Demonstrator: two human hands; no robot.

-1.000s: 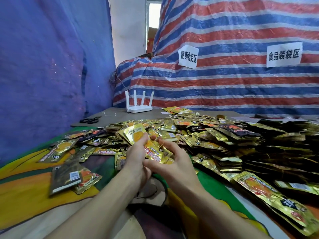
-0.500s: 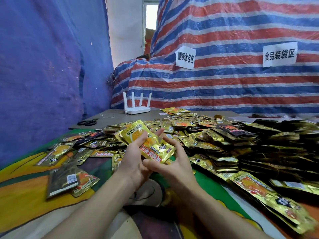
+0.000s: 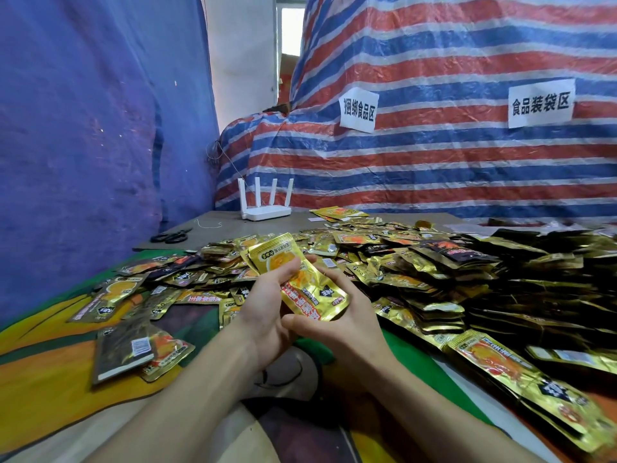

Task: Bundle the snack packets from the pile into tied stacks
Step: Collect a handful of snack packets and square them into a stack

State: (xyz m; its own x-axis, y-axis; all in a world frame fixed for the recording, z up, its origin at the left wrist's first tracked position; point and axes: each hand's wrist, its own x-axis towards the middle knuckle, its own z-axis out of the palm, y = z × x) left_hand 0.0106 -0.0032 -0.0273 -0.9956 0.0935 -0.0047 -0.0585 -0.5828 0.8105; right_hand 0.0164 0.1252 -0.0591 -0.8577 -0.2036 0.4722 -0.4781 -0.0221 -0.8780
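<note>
A small stack of gold snack packets (image 3: 300,279) sits between both hands, just above the table near its middle. My left hand (image 3: 267,309) grips the stack from the left, thumb across the top packet. From the right and below, my right hand (image 3: 347,325) cups the same stack. A big pile of gold and black snack packets (image 3: 450,272) covers the table behind and to the right. Loose packets (image 3: 127,292) lie scattered on the left.
Black scissors (image 3: 172,236) and a bit of white string (image 3: 208,224) lie at the far left of the grey board. A white router (image 3: 265,208) stands at the back. Blue cloth hangs on the left, a striped tarp with two paper signs behind.
Both hands have lifted the packets slightly and squared them into a tighter stack; the top packet now lies flatter over the others.
</note>
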